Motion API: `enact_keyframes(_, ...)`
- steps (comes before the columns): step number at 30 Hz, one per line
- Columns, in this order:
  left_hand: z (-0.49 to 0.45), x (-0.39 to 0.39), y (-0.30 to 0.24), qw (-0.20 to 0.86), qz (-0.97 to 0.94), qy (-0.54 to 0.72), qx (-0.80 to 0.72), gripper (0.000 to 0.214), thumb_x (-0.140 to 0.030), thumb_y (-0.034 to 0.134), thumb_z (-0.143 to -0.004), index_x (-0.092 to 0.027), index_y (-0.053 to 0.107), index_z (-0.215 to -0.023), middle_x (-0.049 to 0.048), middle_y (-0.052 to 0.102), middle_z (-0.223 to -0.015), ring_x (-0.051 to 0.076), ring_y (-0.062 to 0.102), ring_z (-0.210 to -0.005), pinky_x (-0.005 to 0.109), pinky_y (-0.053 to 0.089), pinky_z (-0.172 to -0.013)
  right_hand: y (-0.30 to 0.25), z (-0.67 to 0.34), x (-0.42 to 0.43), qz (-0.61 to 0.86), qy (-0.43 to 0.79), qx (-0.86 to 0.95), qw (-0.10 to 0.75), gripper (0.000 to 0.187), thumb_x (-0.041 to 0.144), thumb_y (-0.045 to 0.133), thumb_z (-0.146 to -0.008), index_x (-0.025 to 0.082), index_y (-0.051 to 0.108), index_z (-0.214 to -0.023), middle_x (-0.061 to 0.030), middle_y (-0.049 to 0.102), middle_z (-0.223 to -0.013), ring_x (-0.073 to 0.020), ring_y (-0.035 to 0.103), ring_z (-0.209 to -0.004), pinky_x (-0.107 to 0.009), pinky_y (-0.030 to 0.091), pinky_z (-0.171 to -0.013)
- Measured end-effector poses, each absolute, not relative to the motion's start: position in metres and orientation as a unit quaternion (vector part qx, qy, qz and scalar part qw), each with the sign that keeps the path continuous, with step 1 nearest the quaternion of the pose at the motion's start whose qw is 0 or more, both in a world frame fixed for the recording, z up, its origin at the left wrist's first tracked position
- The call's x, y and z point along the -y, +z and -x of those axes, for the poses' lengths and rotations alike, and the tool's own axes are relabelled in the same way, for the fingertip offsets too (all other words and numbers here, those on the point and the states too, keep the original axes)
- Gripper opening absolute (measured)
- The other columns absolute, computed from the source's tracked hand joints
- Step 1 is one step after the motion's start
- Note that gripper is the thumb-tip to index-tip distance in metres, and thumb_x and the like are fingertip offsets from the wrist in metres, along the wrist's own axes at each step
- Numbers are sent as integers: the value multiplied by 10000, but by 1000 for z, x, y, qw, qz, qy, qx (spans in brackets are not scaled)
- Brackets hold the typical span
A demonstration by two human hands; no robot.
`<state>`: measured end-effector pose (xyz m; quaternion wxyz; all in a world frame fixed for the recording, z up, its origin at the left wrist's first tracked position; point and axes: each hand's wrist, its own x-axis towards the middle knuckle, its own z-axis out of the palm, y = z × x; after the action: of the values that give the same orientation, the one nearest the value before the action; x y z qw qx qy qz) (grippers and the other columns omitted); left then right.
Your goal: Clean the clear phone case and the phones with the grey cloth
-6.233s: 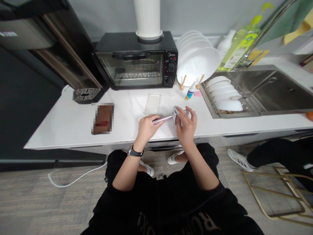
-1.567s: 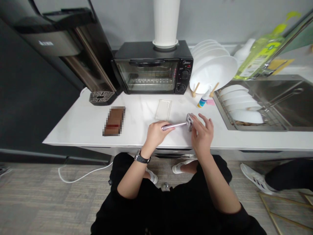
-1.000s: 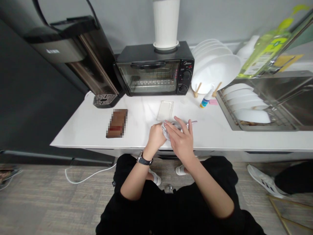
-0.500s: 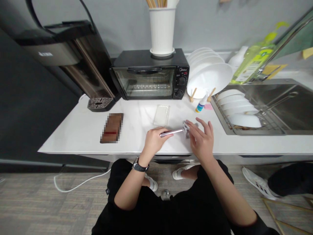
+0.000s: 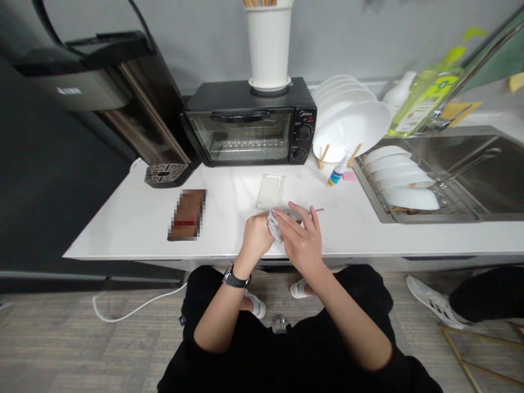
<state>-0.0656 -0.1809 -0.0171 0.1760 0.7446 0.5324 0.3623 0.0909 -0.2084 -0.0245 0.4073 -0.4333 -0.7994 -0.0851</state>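
Observation:
My left hand [image 5: 257, 234], a watch on its wrist, is closed on one end of a slim phone held edge-on above the counter. Only the far tip of the phone [image 5: 320, 210] shows past my fingers. A crumpled grey cloth [image 5: 275, 227] is pressed to the phone under the fingers of my right hand [image 5: 302, 240], close beside the left one. Just beyond my hands a clear phone case [image 5: 270, 191] lies flat. A small spray bottle [image 5: 335, 176] with a blue and yellow label stands further right.
A black toaster oven [image 5: 245, 139] at the back carries a white utensil pot [image 5: 269, 49]. Plates [image 5: 352, 131] stand in a rack to its right, beside the sink [image 5: 470, 185] with bowls. Left are a drinks dispenser [image 5: 164, 174] and a blurred brown flat object [image 5: 188, 215].
My right hand with the cloth has slid left along the phone, from its far end to beside my left hand. The left hand has stayed nearly still.

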Motion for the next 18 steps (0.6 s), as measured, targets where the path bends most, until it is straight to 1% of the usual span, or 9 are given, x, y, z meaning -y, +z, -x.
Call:
enact_keyframes(2, 64, 182, -16, 201, -738, 372, -526, 204, -91, 666, -916, -177, 711, -736, 34, 754, -754, 152, 667, -680, 246, 449, -651, -24, -107, 205, 441, -88, 797, 403, 486, 115, 524, -1044, 295, 638, -1481, 11, 743, -1431, -265, 519, -1506, -572, 251, -1335)
enact_keyframes(5, 63, 183, -16, 229, -729, 391, -513, 78, -235, 780, -934, -195, 783, -868, 30, 790, -826, 165, 708, -745, 258, 486, -702, -23, -135, 200, 466, -93, 780, 407, 479, 125, 547, -1033, 296, 644, -1470, 2, 738, -1441, -286, 518, -1501, -608, 267, -1317)
enact_keyframes(8, 63, 184, -17, 238, -725, 404, -504, 138, -335, 826, -924, -202, 801, -901, 35, 805, -860, 174, 727, -777, 269, 502, -724, -24, -158, 196, 487, -109, 760, 416, 462, 129, 562, -1024, 289, 664, -1445, -18, 752, -1417, -306, 530, -1486, -644, 276, -1303)
enact_keyframes(14, 63, 185, -17, 241, -723, 405, -506, 141, -347, 823, -929, -210, 805, -901, 31, 812, -869, 178, 736, -783, 275, 501, -722, -25, -161, 195, 506, -116, 739, 429, 424, 121, 535, -1028, 269, 696, -1391, -37, 764, -1395, -330, 563, -1450, -671, 335, -1262)
enact_keyframes(16, 62, 185, -16, 243, -724, 408, -500, 129, -337, 816, -933, -211, 805, -911, 31, 815, -882, 179, 739, -795, 274, 504, -735, -24, -149, 199, 504, -114, 740, 431, 431, 112, 523, -1026, 271, 698, -1387, -35, 765, -1392, -332, 566, -1450, -673, 333, -1264)
enact_keyframes(18, 62, 185, -16, 237, -728, 405, -499, 80, -279, 796, -941, -208, 798, -906, 31, 815, -891, 177, 741, -806, 269, 506, -751, -24, -131, 205, 490, -107, 751, 431, 440, 99, 523, -1022, 278, 696, -1386, -23, 770, -1384, -323, 561, -1460, -662, 312, -1281)
